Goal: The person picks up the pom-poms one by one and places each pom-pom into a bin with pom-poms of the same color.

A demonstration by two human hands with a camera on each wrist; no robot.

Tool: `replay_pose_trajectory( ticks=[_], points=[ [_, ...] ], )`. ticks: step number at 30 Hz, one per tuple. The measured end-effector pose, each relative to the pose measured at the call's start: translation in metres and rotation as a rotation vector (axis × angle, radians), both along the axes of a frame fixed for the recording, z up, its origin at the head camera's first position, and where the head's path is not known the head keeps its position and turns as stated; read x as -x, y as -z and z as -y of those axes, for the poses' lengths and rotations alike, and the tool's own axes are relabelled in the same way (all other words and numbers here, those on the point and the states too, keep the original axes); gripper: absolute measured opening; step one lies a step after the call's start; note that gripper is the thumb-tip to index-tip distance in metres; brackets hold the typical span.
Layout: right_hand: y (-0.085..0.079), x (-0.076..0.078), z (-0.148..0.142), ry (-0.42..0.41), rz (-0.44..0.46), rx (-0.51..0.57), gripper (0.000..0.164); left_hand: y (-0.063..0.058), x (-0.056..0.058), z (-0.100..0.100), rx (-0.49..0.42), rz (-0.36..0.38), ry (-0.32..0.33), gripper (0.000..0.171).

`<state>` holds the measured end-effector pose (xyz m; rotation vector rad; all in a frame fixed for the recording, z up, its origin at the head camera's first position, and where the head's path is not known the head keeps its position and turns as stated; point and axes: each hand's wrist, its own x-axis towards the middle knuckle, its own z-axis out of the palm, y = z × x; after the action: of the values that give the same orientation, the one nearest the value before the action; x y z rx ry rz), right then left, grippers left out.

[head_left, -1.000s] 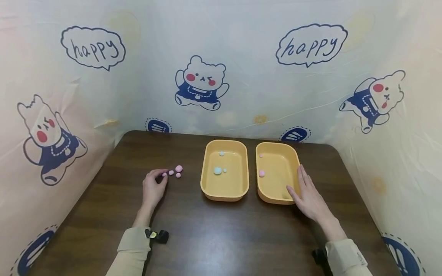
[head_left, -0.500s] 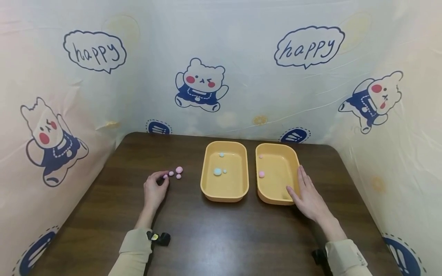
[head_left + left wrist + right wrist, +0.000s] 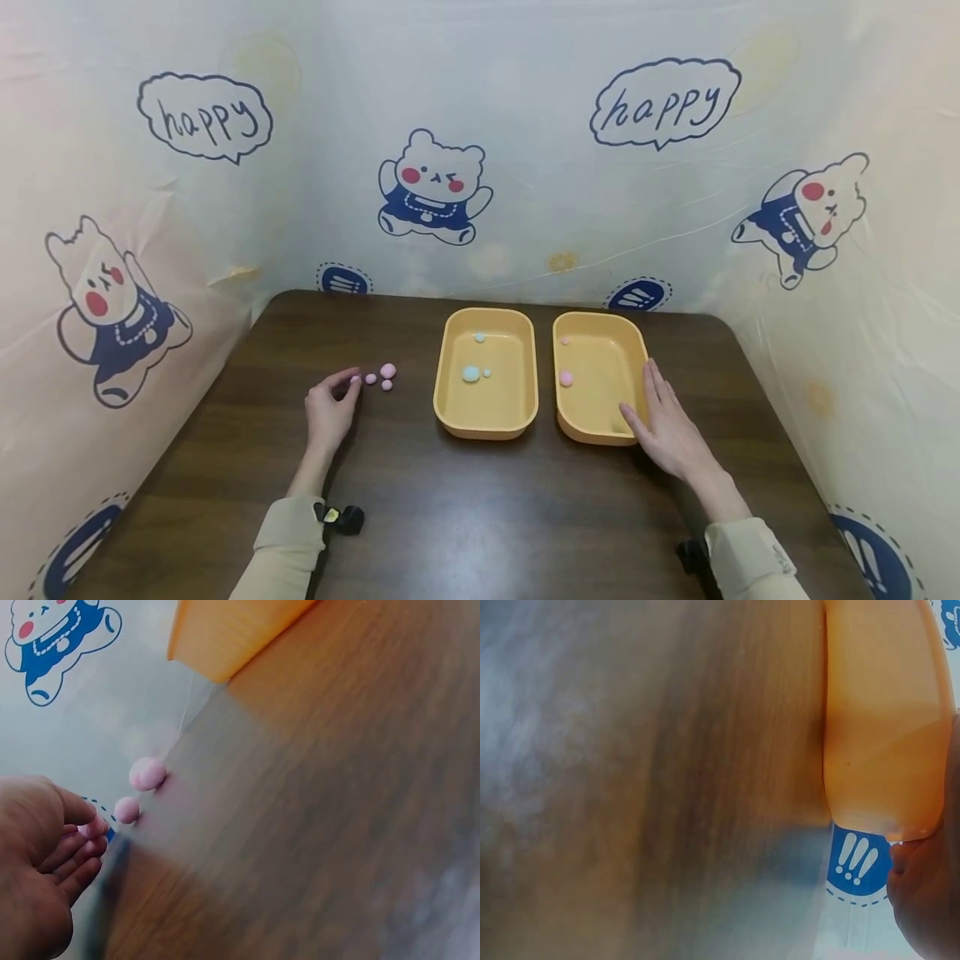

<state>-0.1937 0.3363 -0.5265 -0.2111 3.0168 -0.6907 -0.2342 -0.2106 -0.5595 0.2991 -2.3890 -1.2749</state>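
Observation:
My left hand (image 3: pixel 330 414) pinches a small pink ball (image 3: pixel 91 827) between thumb and fingertips, at the left of the table. Just right of it lie three loose pink balls: a larger one (image 3: pixel 387 371) and two smaller ones, a left one (image 3: pixel 371 378) and a near one (image 3: pixel 387 385). My right hand (image 3: pixel 672 433) rests against the right side of the right yellow tray (image 3: pixel 603 429), its fingers straight along the rim and the thumb over the near corner. Two pink balls, one bigger (image 3: pixel 566 378) and one tiny (image 3: pixel 565 341), sit inside that tray.
Left of that tray stands a second yellow tray (image 3: pixel 486 421), with a narrow gap between them. It holds a larger pale blue ball (image 3: pixel 470 374) and two smaller ones. A printed cloth (image 3: pixel 525 192) hangs behind the dark wooden table (image 3: pixel 465 517).
My left hand has shifted a little to the left with the pinched pink ball, away from the loose ones. The right hand stays at the tray's side.

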Motion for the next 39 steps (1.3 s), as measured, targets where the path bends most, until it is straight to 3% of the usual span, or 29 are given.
replay_pose_trajectory(
  ticks=[6,14,22,29,33,39],
  points=[
    [0.0,-0.001,0.001,-0.004,-0.007,-0.008,0.095,-0.008,-0.004,0.0,-0.023,-0.009,0.008,0.027],
    [0.002,-0.003,0.002,-0.007,-0.028,-0.008,0.096,-0.019,0.001,-0.007,-0.023,-0.035,0.081,0.027],
    [0.0,-0.004,0.002,-0.005,-0.031,-0.021,0.097,-0.031,0.01,-0.021,-0.064,0.004,0.131,0.031],
    [0.0,-0.005,0.002,-0.001,-0.017,-0.024,0.097,-0.038,0.017,-0.039,-0.151,-0.035,0.208,0.029],
    [0.0,-0.004,0.002,0.0,-0.021,-0.024,0.098,-0.041,0.02,-0.053,-0.145,-0.064,0.234,0.026],
    [0.002,-0.004,0.002,-0.001,-0.029,-0.016,0.097,-0.046,0.021,-0.074,-0.133,-0.047,0.262,0.025]
  ],
)
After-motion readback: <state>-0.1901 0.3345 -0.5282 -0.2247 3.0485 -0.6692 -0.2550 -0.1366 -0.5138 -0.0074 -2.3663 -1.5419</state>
